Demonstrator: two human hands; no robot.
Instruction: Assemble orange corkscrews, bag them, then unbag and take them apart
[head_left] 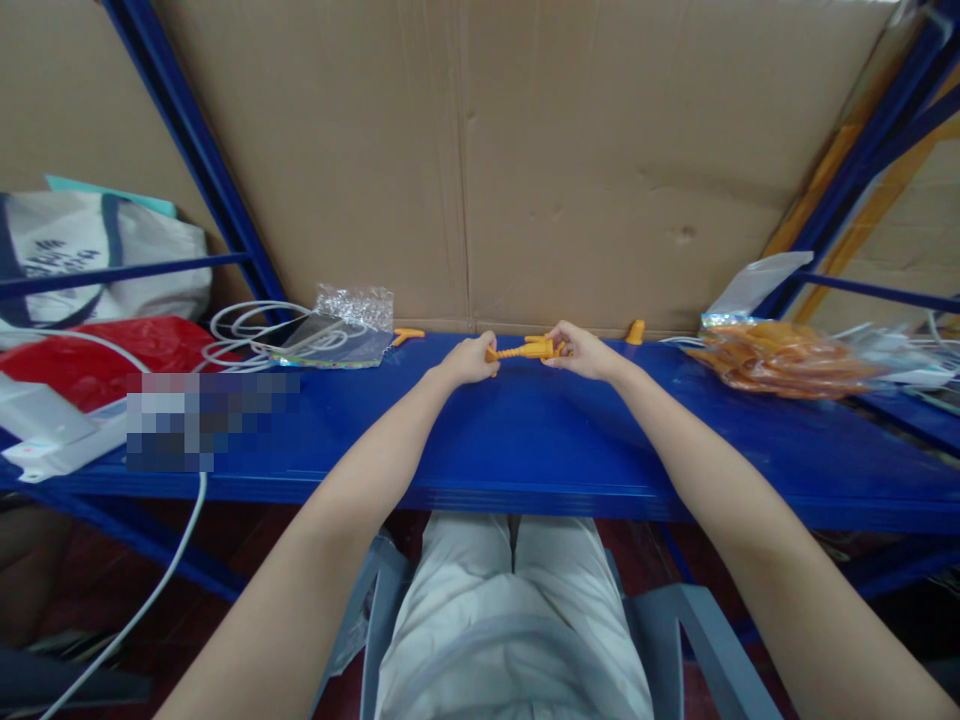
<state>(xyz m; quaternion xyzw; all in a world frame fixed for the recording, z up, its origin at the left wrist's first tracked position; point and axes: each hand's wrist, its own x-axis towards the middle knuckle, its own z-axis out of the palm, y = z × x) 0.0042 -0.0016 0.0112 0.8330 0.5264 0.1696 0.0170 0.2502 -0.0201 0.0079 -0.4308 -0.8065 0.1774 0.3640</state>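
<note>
My left hand [474, 359] is closed around the left end of an orange plastic spiral rod [514, 352], which looks like a small auger. The rod lies level and meets an orange plastic housing [538, 347] at its right. Fingers of my right hand [577, 352] pinch that housing from its right side. Whether rod and housing are joined or only lined up, I cannot tell. An orange T-shaped piece [409, 336] lies on the table left of my hands. Toward the back right stands a small orange cup-like piece [636, 332].
Both hands are above a blue table [540, 440] backed by a cardboard wall [525, 180]. At left are a clear plastic bag [337, 340], white cables [232, 325], a red bag [142, 345] and a white device [52, 430]. Orange items in plastic packaging [780, 360] lie at right.
</note>
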